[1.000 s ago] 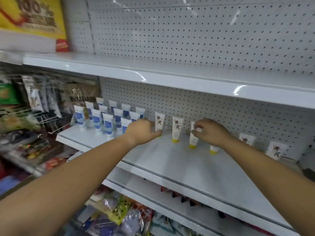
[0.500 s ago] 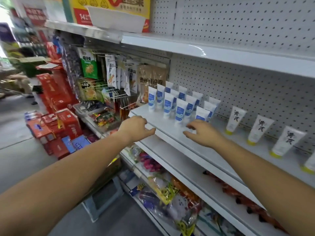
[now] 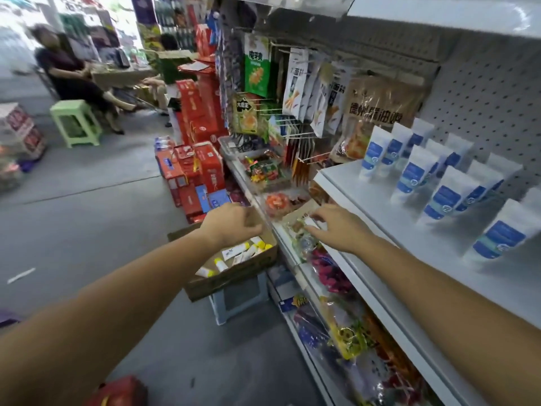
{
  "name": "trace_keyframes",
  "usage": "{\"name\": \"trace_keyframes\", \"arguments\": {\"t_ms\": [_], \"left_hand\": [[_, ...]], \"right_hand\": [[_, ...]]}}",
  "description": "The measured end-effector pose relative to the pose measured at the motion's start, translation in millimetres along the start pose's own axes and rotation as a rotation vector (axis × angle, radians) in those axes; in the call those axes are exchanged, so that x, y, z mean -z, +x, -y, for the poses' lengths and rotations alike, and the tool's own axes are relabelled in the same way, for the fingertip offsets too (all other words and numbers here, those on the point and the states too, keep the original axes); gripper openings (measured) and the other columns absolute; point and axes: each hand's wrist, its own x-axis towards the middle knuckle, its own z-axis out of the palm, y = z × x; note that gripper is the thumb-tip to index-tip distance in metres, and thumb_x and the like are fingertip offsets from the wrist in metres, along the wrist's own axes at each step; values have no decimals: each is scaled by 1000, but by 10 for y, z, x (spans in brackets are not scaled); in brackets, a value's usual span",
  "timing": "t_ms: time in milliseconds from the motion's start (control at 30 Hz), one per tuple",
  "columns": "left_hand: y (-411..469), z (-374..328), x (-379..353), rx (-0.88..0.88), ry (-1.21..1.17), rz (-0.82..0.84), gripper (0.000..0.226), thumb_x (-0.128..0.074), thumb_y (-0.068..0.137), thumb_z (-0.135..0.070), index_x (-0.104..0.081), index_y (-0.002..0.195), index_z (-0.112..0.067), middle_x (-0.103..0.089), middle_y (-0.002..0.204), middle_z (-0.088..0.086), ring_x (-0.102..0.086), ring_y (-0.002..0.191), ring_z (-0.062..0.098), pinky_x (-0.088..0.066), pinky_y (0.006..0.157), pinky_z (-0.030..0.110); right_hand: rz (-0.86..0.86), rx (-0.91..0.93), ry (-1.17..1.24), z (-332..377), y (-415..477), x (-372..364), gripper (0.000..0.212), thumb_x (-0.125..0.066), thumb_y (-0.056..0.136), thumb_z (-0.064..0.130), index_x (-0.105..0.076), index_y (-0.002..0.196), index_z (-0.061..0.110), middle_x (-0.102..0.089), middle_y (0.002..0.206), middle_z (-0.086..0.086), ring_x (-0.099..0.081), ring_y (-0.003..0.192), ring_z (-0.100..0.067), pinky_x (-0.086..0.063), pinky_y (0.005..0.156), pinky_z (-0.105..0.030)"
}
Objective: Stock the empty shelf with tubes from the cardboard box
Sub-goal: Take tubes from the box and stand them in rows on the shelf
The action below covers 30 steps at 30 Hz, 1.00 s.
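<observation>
A cardboard box (image 3: 234, 273) sits on a low stool by the shelving and holds several white tubes (image 3: 240, 252) with yellow caps. My left hand (image 3: 231, 224) hovers just above the box with loosely curled fingers, holding nothing. My right hand (image 3: 333, 227) reaches out over the lower snack shelf, fingers spread and empty. On the white shelf (image 3: 409, 230) at the right stand several white tubes with blue labels (image 3: 445, 186).
Snack bags (image 3: 295, 83) hang on hooks above a tray of packets. Red cartons (image 3: 199, 168) are stacked on the floor beyond the box. A green stool (image 3: 76, 121) and a seated person (image 3: 73, 74) are further down the aisle. Lower shelves hold packaged snacks (image 3: 345, 332).
The view has swung left and down from the shelf to the box. Both hands left the yellow-capped tubes on the shelf and dropped toward the box.
</observation>
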Motion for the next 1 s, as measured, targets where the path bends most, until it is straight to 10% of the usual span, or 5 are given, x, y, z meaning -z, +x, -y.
{"name": "trace_keyframes", "arguments": {"t_ms": [267,1000], "left_hand": [[274,672,-392,189,10,63,75,-34,70,-79,-61,123,-33,-66,107,-3,-63,97,20,-57,77,36],[1340,2887,-2371,377,-124,383,55,-51,85,-61,-65,117,-18,-61,118,0,-56,113,22,-49,82,34]], "right_hand": [[139,165,82,146,1071,-619,49,-49,89,57,-61,118,20,-60,111,0,-56,104,-20,-51,81,-39],[583,135,135,758,3520,-3153,46,-49,88,54,-63,114,19,-60,114,1,-56,108,-20,-52,84,-41]]}}
